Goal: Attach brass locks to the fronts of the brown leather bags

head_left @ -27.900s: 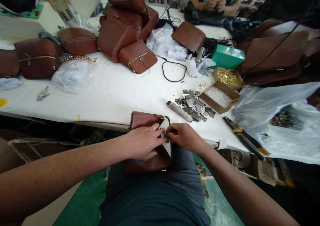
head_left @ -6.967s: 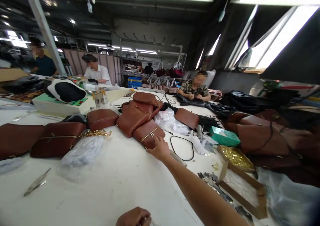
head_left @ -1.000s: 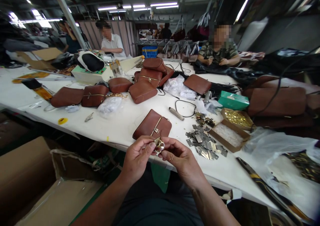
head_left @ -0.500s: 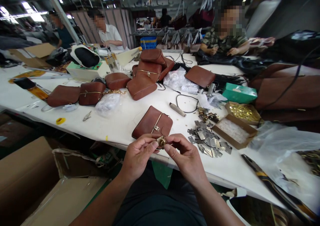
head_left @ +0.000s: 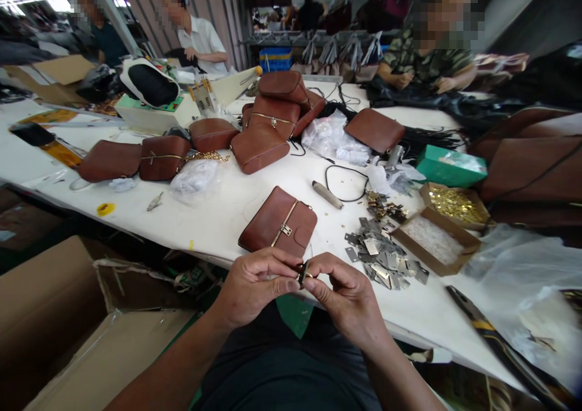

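Between the fingertips of both hands is a small metal fitting (head_left: 303, 273), dark on one side with a gold-coloured edge. My left hand (head_left: 257, 284) pinches it from the left, thumb below and fingers above. My right hand (head_left: 345, 293) grips its other side between thumb and forefinger. The fitting is seen edge-on, so its exact kind cannot be told. Just beyond the hands a small brown leather bag (head_left: 279, 220) with a gold zip lies on the table. Flat metal plates (head_left: 384, 256) are heaped to the right of my right hand.
On the white table (head_left: 209, 214) several brown bags (head_left: 261, 147) are piled at the back. Right lie an open box of gold fittings (head_left: 454, 205), a box of clear pieces (head_left: 430, 238) and pliers (head_left: 495, 338). A cardboard box (head_left: 59, 314) stands lower left. Co-workers sit across the table.
The fitting has turned in my fingers, from showing its gold, round face to standing edge-on. Both hands keep their pinch, slightly lower in view. The camera view has shifted a little.
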Motion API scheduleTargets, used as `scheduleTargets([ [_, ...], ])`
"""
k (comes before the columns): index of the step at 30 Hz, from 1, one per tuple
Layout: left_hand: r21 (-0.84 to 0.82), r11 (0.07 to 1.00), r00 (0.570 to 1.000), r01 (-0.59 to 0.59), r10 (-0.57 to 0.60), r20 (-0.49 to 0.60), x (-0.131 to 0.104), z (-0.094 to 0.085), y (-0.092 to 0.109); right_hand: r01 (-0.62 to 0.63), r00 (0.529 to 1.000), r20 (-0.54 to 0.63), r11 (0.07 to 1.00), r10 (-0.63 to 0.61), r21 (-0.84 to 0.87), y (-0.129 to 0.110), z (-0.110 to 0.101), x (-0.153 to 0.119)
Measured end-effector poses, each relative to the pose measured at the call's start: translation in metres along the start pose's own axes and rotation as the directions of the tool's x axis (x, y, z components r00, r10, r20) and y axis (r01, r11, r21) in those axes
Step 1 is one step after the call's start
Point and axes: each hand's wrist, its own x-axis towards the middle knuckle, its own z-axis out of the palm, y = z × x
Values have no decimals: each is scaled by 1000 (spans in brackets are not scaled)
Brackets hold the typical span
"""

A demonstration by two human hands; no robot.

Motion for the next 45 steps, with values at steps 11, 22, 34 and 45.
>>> scheduleTargets([
  [11, -225, 967, 988, 116, -89, 126, -2, -3, 0, 7, 1000, 29, 998, -9, 63, -5, -3, -8],
  [22, 251, 943, 974, -220, 199, 107, -4, 7, 12, 61, 989, 130, 997, -67, 50, -17, -8, -13],
  [34, 224, 964, 965, 142, -185, 186, 7, 1, -16, -81, 996, 46, 997, 80, 14, 2, -15, -28],
  [45, 549, 178, 524, -816, -174, 834, 146, 3, -56, -340, 941, -13, 940, 339, -32, 53, -24, -52],
])
